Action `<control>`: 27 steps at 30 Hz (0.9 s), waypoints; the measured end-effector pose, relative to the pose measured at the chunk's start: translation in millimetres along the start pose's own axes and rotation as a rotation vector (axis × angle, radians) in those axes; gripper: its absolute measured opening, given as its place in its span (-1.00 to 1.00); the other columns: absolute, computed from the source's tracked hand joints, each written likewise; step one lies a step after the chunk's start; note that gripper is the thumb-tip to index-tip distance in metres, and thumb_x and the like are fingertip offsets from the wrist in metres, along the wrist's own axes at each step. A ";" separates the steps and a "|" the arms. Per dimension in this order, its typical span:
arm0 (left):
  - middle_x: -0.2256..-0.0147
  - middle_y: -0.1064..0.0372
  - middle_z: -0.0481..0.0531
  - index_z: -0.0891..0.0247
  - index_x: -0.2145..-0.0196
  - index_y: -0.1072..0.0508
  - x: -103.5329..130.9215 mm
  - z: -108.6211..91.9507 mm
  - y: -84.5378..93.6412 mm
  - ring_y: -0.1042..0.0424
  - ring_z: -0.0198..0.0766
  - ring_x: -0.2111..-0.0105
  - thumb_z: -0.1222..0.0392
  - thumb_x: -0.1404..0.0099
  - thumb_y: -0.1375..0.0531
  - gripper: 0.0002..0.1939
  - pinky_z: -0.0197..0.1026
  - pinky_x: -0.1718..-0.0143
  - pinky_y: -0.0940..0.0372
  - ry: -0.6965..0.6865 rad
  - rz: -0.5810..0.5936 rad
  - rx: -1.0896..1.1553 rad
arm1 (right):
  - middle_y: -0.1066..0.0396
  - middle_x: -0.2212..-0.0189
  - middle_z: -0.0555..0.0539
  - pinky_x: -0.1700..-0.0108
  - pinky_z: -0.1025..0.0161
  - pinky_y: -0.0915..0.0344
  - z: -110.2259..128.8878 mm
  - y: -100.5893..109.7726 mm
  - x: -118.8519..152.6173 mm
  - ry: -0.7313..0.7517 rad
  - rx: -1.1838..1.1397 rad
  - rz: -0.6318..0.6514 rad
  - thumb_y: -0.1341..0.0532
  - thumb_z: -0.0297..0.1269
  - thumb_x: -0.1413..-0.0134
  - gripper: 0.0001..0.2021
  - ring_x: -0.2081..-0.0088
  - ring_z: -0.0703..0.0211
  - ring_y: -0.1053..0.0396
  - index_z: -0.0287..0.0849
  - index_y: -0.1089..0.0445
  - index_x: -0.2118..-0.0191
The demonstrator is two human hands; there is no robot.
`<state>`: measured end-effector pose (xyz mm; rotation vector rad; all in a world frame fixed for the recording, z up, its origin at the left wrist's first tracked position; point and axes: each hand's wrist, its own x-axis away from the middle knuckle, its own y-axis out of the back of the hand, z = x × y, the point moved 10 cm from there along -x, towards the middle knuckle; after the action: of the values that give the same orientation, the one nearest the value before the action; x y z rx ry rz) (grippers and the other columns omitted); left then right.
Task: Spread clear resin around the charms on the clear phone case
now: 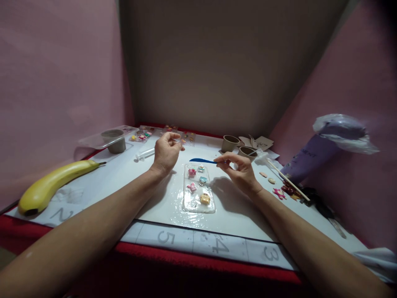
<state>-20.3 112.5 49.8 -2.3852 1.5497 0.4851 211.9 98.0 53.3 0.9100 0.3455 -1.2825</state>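
A clear phone case lies on the white board, with several small charms on it, among them a yellow one and a pink one. The board around the case looks wet and shiny. My right hand pinches the end of a blue plastic knife, whose blade points left just beyond the case. Raised at the upper left of the case, my left hand has its fingers curled and close together; whether anything is between them is too small to tell.
A banana-shaped object and a clear syringe lie left. Cups stand at the back. Right are a wooden stick, loose charms and a purple plastic-topped object. Charm packs lie at the back left.
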 end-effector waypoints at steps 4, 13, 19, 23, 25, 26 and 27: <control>0.61 -0.38 -0.09 0.30 0.35 -0.38 -1.1 -1.0 1.2 -0.43 -0.27 0.52 0.49 -0.06 -0.16 -0.81 -0.21 0.39 -0.25 0.006 -0.012 0.009 | -0.49 0.41 -0.09 0.35 0.21 -0.32 43.4 -6.3 8.1 0.360 0.285 -0.031 -0.20 -0.43 -0.15 -0.87 0.37 0.19 -0.37 -0.14 -0.51 0.28; 0.60 -0.38 -0.07 0.30 0.34 -0.38 0.2 0.1 1.3 -0.42 -0.26 0.51 0.48 -0.04 -0.16 -0.80 -0.22 0.40 -0.25 0.025 -0.013 0.005 | -0.47 0.43 -0.10 0.32 0.20 -0.31 67.7 -12.7 17.8 0.567 0.537 -0.082 -0.15 -0.48 -0.18 -0.83 0.37 0.17 -0.35 -0.16 -0.48 0.32; 0.60 -0.38 -0.07 0.30 0.35 -0.39 -0.5 1.7 0.2 -0.41 -0.25 0.51 0.48 -0.01 -0.17 -0.79 -0.21 0.39 -0.24 0.021 -0.005 0.011 | -0.47 0.41 -0.10 0.30 0.19 -0.31 73.6 -23.4 23.0 0.608 0.591 -0.045 -0.12 -0.51 -0.17 -0.80 0.35 0.16 -0.33 -0.18 -0.49 0.31; 0.61 -0.37 -0.07 0.28 0.36 -0.38 -1.0 1.9 -0.1 -0.41 -0.25 0.51 0.47 -0.03 -0.16 -0.80 -0.20 0.40 -0.23 0.012 -0.003 -0.001 | -0.48 0.38 -0.11 0.26 0.18 -0.31 75.2 -31.1 25.3 0.622 0.639 -0.002 -0.10 -0.54 -0.18 -0.77 0.31 0.15 -0.34 -0.17 -0.48 0.29; 0.60 -0.37 -0.08 0.28 0.36 -0.38 -1.0 2.5 -0.1 -0.41 -0.26 0.52 0.47 -0.03 -0.16 -0.80 -0.20 0.41 -0.23 0.012 -0.003 0.001 | -0.49 0.37 -0.11 0.25 0.17 -0.32 74.3 -33.4 25.6 0.620 0.657 0.013 -0.09 -0.53 -0.18 -0.76 0.30 0.14 -0.35 -0.16 -0.48 0.28; 0.60 -0.37 -0.08 0.28 0.37 -0.38 -0.9 2.8 -0.2 -0.41 -0.26 0.52 0.47 -0.03 -0.16 -0.80 -0.20 0.41 -0.23 0.011 -0.003 0.004 | -0.49 0.37 -0.11 0.25 0.17 -0.32 73.8 -34.1 25.6 0.619 0.663 0.018 -0.09 -0.53 -0.19 -0.76 0.30 0.14 -0.35 -0.15 -0.48 0.28; 0.60 -0.37 -0.08 0.28 0.37 -0.38 -0.7 2.8 -0.2 -0.41 -0.26 0.52 0.47 -0.02 -0.17 -0.80 -0.20 0.41 -0.23 0.010 -0.002 0.007 | -0.49 0.36 -0.11 0.24 0.17 -0.32 73.2 -34.7 25.6 0.618 0.668 0.021 -0.09 -0.53 -0.19 -0.76 0.30 0.14 -0.34 -0.15 -0.48 0.28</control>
<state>-20.8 114.3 47.5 -2.3869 1.5503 0.4674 168.9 26.2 67.8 1.8841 0.3871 -1.0806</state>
